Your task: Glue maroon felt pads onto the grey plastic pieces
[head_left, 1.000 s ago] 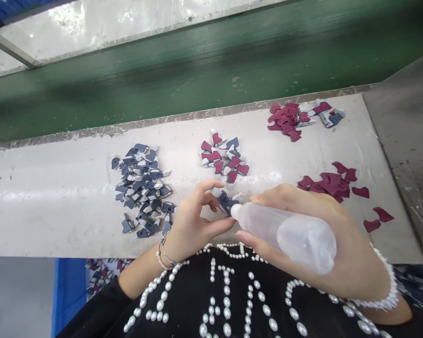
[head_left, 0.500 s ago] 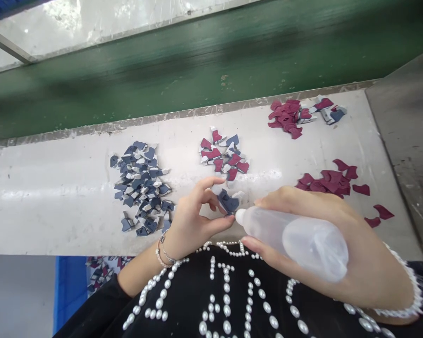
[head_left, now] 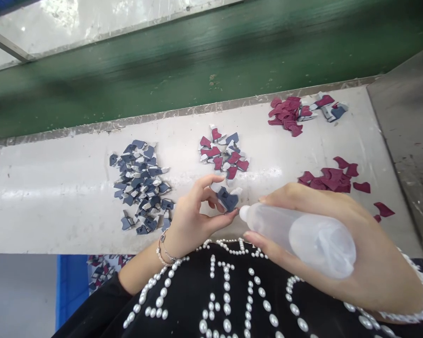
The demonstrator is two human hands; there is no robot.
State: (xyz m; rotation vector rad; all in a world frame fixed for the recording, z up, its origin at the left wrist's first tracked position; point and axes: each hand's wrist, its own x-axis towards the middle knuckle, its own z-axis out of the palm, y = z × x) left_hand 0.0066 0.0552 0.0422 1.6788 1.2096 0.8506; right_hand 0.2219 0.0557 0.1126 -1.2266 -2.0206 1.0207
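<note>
Between the thumb and fingers of my left hand (head_left: 197,209) is a small dark blue and white moulded piece (head_left: 227,199), its blue face turned up. My right hand (head_left: 324,220) is wrapped round a translucent squeeze bottle (head_left: 278,225) that lies tilted in the palm. The bottle's white tip (head_left: 244,212) points left, just beside the blue piece and my left thumb; whether they touch I cannot tell. Left of my left hand lies a pile of blue and white pieces (head_left: 143,183). Beyond it is a smaller cluster of maroon, blue and white pieces (head_left: 223,152).
Loose maroon pieces (head_left: 333,179) lie on the white tabletop (head_left: 49,197) at the right. Farther back is another maroon heap (head_left: 285,115) with a few assembled pieces beside it. A green belt (head_left: 197,70) runs behind the table. A blue bin (head_left: 72,281) stands below at the left.
The bottle in my right hand has shifted slightly right, its tip drawing a little away from the blue piece. My left hand still holds the piece, turned slightly.
</note>
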